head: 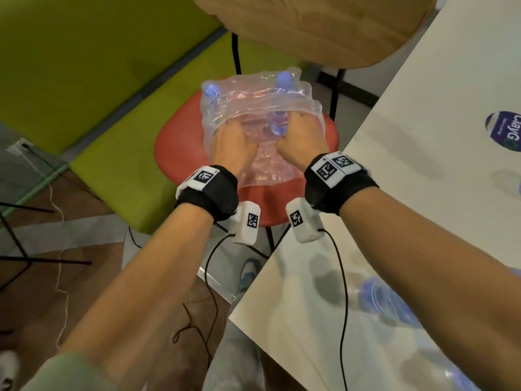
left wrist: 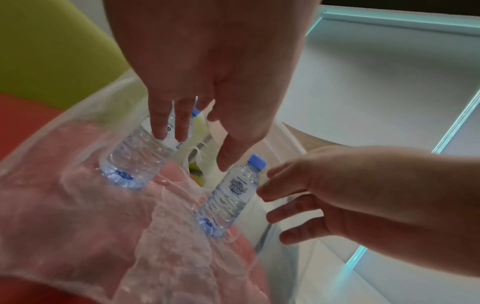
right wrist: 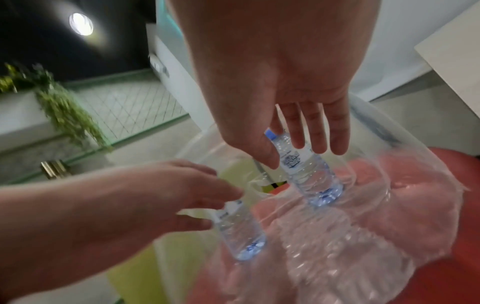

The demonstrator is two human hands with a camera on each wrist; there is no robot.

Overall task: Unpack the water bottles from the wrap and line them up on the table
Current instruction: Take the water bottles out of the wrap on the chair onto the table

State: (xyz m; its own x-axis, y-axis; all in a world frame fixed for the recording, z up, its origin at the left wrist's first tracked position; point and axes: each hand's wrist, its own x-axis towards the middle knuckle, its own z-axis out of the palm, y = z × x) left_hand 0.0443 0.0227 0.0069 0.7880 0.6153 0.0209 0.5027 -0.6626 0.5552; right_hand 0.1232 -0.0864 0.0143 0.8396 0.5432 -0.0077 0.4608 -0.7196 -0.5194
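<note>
A clear plastic wrap (head: 248, 105) lies open on a red seat (head: 174, 148). Two small water bottles with blue caps stand inside it: the left bottle (head: 211, 93) (left wrist: 137, 152) (right wrist: 239, 228) and the right bottle (head: 279, 127) (left wrist: 231, 195) (right wrist: 309, 170). Both of my hands reach into the wrap. My left hand (head: 234, 139) (left wrist: 179, 137) hangs over the left bottle with straight fingers. My right hand (head: 298, 136) (right wrist: 298, 152) is at the neck of the right bottle, with thumb and fingers spread to either side of it and not closed.
A white table (head: 423, 136) runs along the right, with a labelled bottle (head: 504, 134) and another bottle (head: 386, 303) on it. A green sofa (head: 70, 52) sits behind the seat, a wooden chair back (head: 310, 24) above it. Cables hang from my wrists.
</note>
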